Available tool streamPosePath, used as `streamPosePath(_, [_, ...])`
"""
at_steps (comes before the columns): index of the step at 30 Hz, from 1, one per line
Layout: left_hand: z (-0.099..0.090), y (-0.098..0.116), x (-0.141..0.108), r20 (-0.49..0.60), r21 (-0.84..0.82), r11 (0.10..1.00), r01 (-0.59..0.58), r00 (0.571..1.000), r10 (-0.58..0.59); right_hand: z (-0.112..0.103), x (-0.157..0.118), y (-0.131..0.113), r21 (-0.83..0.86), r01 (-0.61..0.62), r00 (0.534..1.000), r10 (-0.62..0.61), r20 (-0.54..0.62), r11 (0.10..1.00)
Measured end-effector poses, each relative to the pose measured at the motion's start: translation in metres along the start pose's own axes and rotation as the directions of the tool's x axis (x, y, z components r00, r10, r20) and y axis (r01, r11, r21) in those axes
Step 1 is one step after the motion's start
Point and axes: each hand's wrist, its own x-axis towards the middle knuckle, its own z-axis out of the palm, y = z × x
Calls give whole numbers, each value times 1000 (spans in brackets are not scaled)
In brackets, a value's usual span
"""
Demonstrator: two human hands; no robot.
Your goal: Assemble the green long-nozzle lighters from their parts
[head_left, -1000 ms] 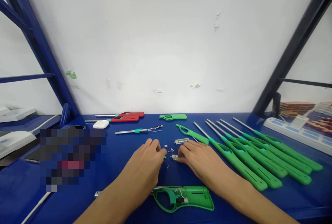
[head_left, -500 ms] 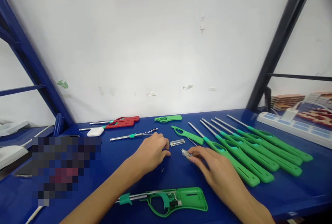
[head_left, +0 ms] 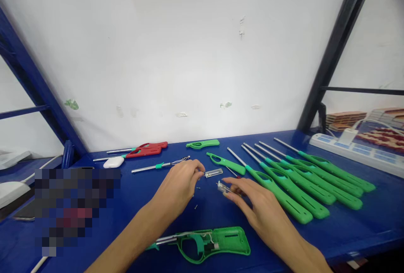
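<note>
My right hand (head_left: 252, 199) pinches a clear plastic lighter fuel tank (head_left: 223, 187) between thumb and fingertips, its nozzle end toward my left hand. My left hand (head_left: 181, 184) is closed in a pinch, and whatever its fingertips hold is hidden. Just beside those fingertips a second clear tank (head_left: 213, 173) lies on the table. Small screws (head_left: 196, 207) lie below my left hand. In front of me lies an opened green lighter half (head_left: 232, 241), showing its trigger, wires and metal tube. My left forearm partly covers its tube end.
Several green long-nosed lighters (head_left: 292, 201) lie in a row at right, by a white power strip (head_left: 356, 153). Green shell pieces (head_left: 230, 164), a loose metal tube (head_left: 147, 168), red lighters (head_left: 143, 151) and a white case (head_left: 113, 162) lie toward the wall.
My left hand has shifted slightly up, uncovering another small screw beneath its fingers. My right hand still holds its tank, with fingers slightly changed. The whole view has shifted a little.
</note>
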Motion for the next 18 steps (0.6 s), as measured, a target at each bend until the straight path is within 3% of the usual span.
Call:
streamPosePath(4, [7,13,-37,-167,-227,974,11,985,-50,1,-3,-12,59,57,998,-57,-5,997])
streamPosePath(7, [22,19,-66,-196,-411,908,76,966,-169,1,-4,-23,161,102,995,-100,-20,982])
streamPosePath(12, [33,26,-86,-112,-607,772,188,942,-317,3,-7,-29,204,207,978,-199,-59,957])
streamPosePath(18, [27,30,-86,-27,-725,653,219,938,-345,3,-9,-27,171,244,970,-236,-66,955])
